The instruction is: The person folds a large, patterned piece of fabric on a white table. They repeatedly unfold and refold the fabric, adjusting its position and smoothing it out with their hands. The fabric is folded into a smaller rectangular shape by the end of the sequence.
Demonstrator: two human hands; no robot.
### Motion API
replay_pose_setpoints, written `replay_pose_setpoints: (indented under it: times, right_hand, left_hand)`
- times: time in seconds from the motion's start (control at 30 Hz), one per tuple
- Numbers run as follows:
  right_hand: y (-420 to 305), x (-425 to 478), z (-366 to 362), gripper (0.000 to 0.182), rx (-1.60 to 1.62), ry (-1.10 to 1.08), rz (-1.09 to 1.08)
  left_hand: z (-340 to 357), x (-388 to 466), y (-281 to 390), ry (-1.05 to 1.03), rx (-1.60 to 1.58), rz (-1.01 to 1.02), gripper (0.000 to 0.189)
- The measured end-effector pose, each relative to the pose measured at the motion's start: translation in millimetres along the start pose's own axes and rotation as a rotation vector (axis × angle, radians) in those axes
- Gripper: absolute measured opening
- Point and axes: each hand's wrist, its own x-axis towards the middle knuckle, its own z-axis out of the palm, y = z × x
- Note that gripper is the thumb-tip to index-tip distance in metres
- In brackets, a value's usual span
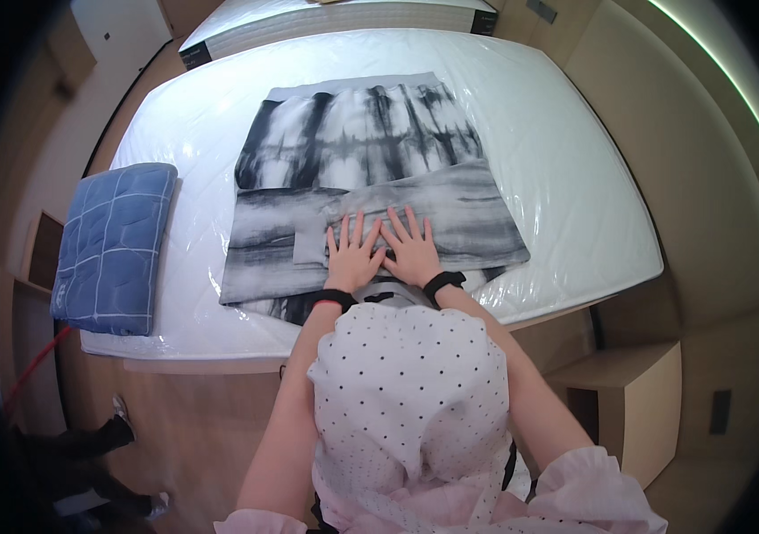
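A grey, black and white patterned garment (359, 143) lies spread on a plastic-wrapped mattress (553, 167). Its sides appear folded inward over the lower part, with a grey edge showing at the far end. My left hand (354, 257) rests flat on the folded cloth, fingers spread and palm down. Close beside it, my right hand (414, 252) lies flat on the same cloth, the two thumbs nearly touching. Neither hand grips anything. What lies under the palms is hidden.
A folded blue checked quilt or pad (115, 247) lies on the mattress's left edge. Another mattress (339, 30) stands beyond. A wooden nightstand (619, 400) is at the lower right. At the lower left, another person's dark-clothed legs (85, 440) show on the floor.
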Motion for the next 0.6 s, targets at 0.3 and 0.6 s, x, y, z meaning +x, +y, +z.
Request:
replay_pose_setpoints:
  times: [0.3,0.6]
  right_hand:
    - [15.4,-2.2,-9.6,0.082,0.128,0.094,0.042]
    - [74.5,-49.2,-22.2,0.078,-0.055,0.001,0.380]
  left_hand:
    - [-14.5,-1.1,4.3,0.045,0.047,-0.185,0.060]
    - [-11.2,-20.1,-25.8,0.260,-0.117,-0.378,0.085]
